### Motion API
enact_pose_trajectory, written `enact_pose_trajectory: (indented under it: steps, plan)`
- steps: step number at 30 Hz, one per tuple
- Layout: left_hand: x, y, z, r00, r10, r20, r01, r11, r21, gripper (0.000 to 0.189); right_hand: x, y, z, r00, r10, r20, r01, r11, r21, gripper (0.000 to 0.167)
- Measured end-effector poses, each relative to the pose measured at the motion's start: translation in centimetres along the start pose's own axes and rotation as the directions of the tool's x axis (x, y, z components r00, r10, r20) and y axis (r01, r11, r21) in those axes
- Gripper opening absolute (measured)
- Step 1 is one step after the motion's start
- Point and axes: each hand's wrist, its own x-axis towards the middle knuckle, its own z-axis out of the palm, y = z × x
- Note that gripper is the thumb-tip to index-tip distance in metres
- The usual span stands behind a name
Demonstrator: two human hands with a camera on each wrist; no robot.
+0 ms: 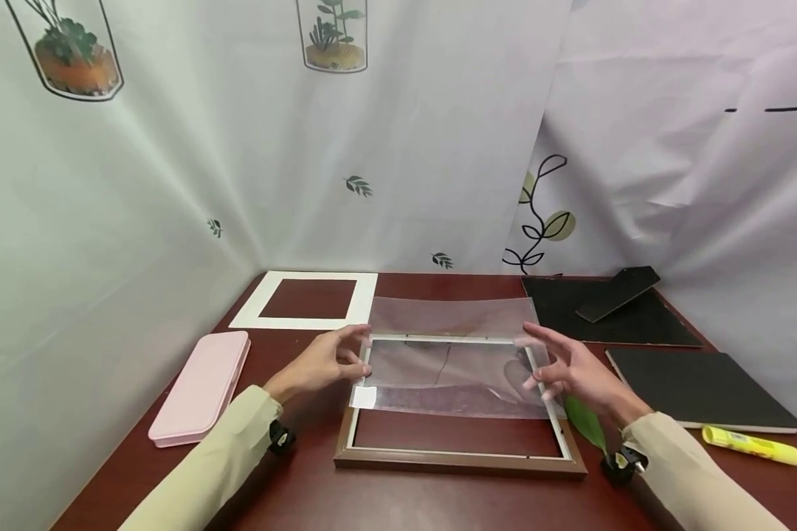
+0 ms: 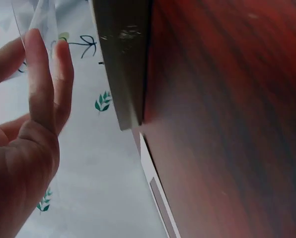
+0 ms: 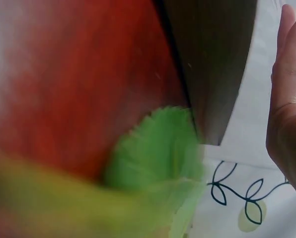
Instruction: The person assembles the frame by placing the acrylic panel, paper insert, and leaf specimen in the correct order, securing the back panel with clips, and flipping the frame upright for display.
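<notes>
A clear plastic sheet (image 1: 438,369) spans both hands above a brown picture frame (image 1: 461,462) lying on the dark red table. My left hand (image 1: 325,361) holds the sheet's left edge between thumb and fingers; in the left wrist view, fingertips (image 2: 35,39) meet the transparent edge. On the opposite side, my right hand (image 1: 574,369) grips the right edge with thumb and fingers spread along it. Only part of that hand (image 3: 289,99) shows in the right wrist view, beyond the frame's side (image 3: 207,64). The sheet covers the frame's far part and leaves its near bar uncovered.
Back left lies a white mat board (image 1: 305,323), with a pink case (image 1: 202,383) nearer. A black backing board (image 1: 551,302) with its stand leg (image 1: 618,295), a dark flat book (image 1: 697,383) and a yellow tube (image 1: 750,445) lie right. A green leaf (image 1: 584,420) is beside the frame.
</notes>
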Motion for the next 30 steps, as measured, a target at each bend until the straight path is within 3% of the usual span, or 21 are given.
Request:
enact_pose_trajectory:
  steps: [9,19,24,27,30]
  plan:
    - [-1.7,-1.2,0.0,1.000,0.021,0.017,-0.020,0.999,-0.033,0.075,-0.8,0.4,1.2,0.998,0.006,0.062,-0.012,0.995,0.094,0.081]
    - [-2.6,-0.7,0.8,0.997,-0.006,0.076,0.006,1.000,-0.003,0.061,-1.7,0.1,0.9,0.991,-0.004,0.131,-0.021,0.982,0.187,0.074]
    - [-2.9,0.4,0.7,0.996,0.001,0.087,-0.017,0.982,0.188,0.046,-2.1,0.4,0.8,0.987,-0.005,0.160,-0.032,0.973,0.228,0.074]
    - [-2.8,1.1,0.6,0.995,0.021,0.093,-0.052,0.936,0.349,0.038,-2.2,0.6,0.8,0.986,-0.003,0.167,-0.039,0.968,0.247,0.075]
    - [-2.7,1.3,0.5,0.995,0.047,0.086,-0.080,0.894,0.440,0.034,-2.3,0.8,0.9,0.986,0.000,0.168,-0.044,0.965,0.259,0.076]
